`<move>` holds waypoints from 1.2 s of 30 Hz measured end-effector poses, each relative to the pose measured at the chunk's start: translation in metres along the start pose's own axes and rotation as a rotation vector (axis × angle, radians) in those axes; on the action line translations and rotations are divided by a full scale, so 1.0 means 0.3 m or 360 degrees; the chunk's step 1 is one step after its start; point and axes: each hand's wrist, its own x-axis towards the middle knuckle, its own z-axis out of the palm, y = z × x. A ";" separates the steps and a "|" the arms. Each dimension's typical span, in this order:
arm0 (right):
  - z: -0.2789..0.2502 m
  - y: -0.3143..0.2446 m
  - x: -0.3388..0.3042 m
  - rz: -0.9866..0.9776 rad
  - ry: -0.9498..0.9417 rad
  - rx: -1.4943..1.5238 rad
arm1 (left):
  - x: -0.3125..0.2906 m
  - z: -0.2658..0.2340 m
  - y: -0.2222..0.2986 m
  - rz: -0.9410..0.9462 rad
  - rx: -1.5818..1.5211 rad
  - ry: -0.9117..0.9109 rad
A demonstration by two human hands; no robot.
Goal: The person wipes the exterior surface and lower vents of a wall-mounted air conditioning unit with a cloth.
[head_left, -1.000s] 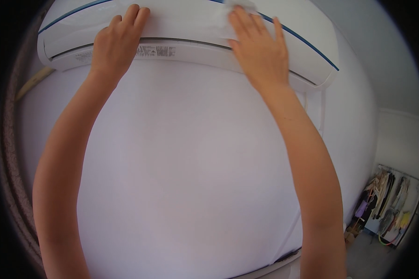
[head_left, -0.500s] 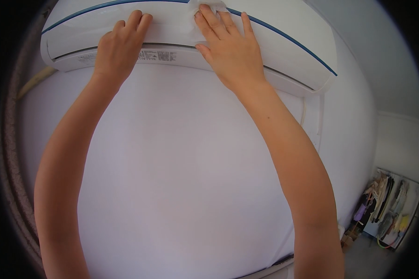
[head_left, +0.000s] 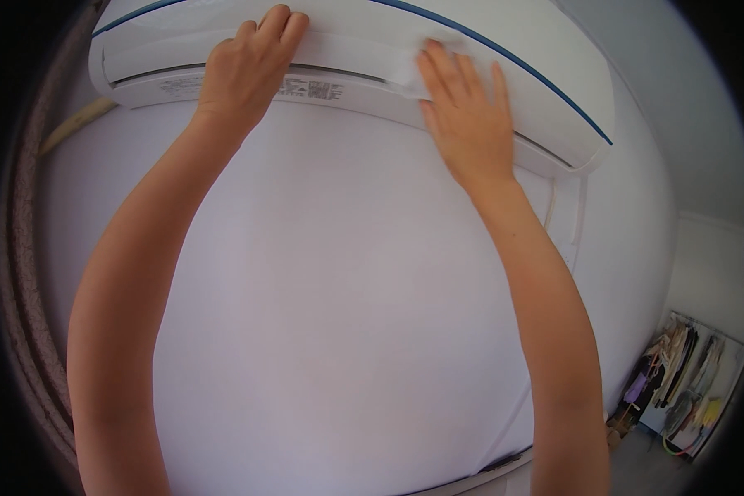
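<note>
A white wall-mounted air conditioner [head_left: 372, 50] with a blue trim stripe spans the top of the view. My right hand [head_left: 471, 107] presses a thin white cloth [head_left: 407, 76] against its front panel, right of the middle. The fingers lie fairly straight over the cloth and are slightly blurred; most of the cloth is beneath them. Left of it, my left hand [head_left: 248, 70] rests on the same panel with its fingers bent and close together. Its fingertips are turned away, so whether anything is in them stays hidden.
A pale wall [head_left: 347, 289] fills the space under the unit. A wrapped pipe [head_left: 78, 124] leaves the unit's left end, beside a patterned curtain-like edge [head_left: 26, 248]. Clothes hang on a rack [head_left: 686, 372] at the lower right.
My right hand has slid right and down along the panel with the cloth. The whole view has shifted a little, and my left hand now appears slightly farther right and higher.
</note>
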 end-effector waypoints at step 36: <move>0.032 -0.249 0.209 -0.0053 0.0121 0.0073 | -0.016 -0.011 -0.042 -0.0073 -0.0215 0.0077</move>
